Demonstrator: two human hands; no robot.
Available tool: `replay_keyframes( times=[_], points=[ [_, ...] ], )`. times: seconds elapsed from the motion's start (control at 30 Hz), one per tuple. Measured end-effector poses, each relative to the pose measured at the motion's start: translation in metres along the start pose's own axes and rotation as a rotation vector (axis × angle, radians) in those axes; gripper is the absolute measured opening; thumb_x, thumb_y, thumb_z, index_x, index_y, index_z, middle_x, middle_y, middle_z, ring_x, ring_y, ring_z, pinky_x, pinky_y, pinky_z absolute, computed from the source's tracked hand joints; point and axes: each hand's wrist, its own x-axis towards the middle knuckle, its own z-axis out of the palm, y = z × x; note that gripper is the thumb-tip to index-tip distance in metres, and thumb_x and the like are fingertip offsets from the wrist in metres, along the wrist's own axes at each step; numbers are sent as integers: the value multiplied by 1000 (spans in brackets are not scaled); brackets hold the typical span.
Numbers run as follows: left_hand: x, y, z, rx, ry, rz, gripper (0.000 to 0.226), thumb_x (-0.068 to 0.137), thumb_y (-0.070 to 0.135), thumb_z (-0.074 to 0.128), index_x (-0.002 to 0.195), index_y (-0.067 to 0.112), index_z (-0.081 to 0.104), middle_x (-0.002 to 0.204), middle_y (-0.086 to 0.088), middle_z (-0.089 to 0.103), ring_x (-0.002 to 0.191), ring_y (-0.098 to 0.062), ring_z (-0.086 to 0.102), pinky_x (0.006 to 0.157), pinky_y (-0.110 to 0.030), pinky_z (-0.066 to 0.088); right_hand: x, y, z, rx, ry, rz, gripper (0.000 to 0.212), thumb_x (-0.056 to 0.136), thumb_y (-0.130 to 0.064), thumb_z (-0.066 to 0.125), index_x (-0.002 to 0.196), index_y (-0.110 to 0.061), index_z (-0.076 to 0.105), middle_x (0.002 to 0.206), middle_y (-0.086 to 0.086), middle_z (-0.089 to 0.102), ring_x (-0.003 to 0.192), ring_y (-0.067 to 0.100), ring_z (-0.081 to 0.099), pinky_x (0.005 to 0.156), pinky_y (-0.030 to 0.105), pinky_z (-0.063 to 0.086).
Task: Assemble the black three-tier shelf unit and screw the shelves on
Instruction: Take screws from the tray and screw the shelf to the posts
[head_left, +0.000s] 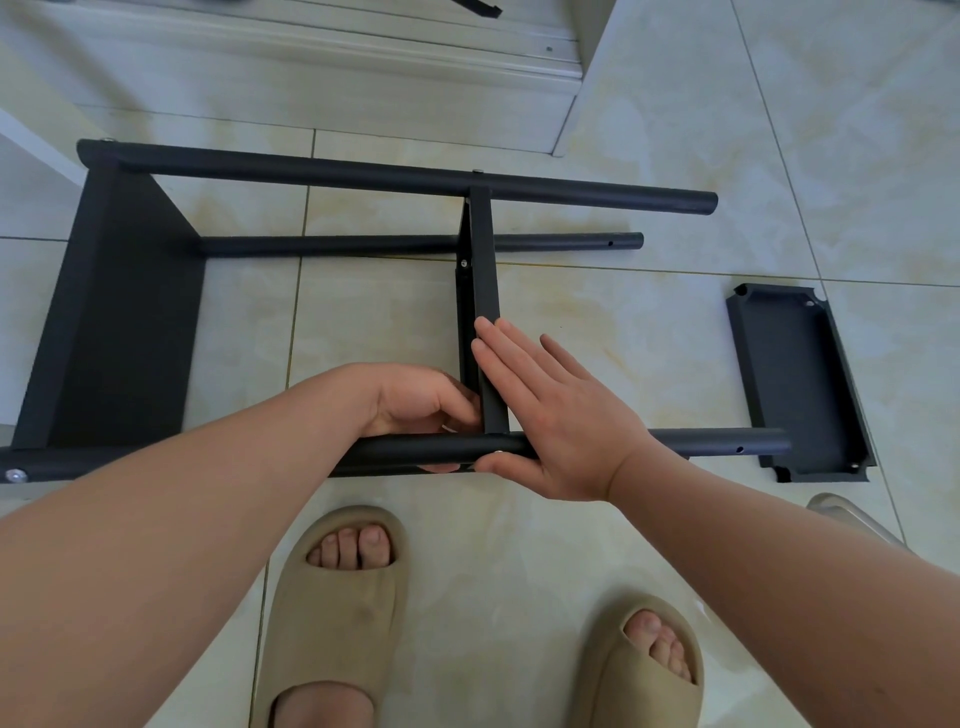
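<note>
The black shelf unit (130, 312) is lying on its side across the tiled floor (623, 322), right in front of the person's feet. The end shelf (124, 353) is sitting fixed at the left ends of the posts. The middle shelf (485, 270) is standing on edge between the far post (311, 171) and the near post (717, 441).

The right hand (561, 415) is lying flat, fingers straight, pressing against the middle shelf's right face. Its thumb is tucking under the near post beside a silver screw head (500, 453). The left hand (415, 400) is curling its fingers into the corner where that shelf meets the near post; whether they are pinching anything cannot be told.

The posts' right ends are sticking out free, and the loose third shelf (795, 379) is lying flat on the floor just by the near post's end. Bare tile is lying open to the right. A white cabinet base (311, 47) is hemming in the far side, and beige slippers (337, 597) are standing close to the near post.
</note>
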Motion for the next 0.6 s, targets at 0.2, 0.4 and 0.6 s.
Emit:
replay_keyframes(
  times=[0.2,0.4,0.6],
  points=[
    [0,-1,3,102,89,103,24,90,-9,49,109,-7,64,94,-22,66,76,-27,67,70,-31,57,0,0,1,-8,6,-3,98,94,-74,30,161,-5,12,170,8,0,157,24,-2,124,51,18],
    [1,-1,3,104,92,174,26,89,-13,48,109,-4,62,95,-21,67,79,-28,69,72,-32,58,0,0,1,-11,-2,-1,98,94,-75,30,161,-6,10,170,8,-1,157,23,-4,125,51,17],
    [3,0,5,97,87,151,35,91,-13,46,125,-14,51,108,-28,60,97,-37,60,91,-45,50,0,0,0,-6,2,-3,98,94,-74,30,161,-5,12,170,8,0,157,24,-3,125,51,17]
  ],
)
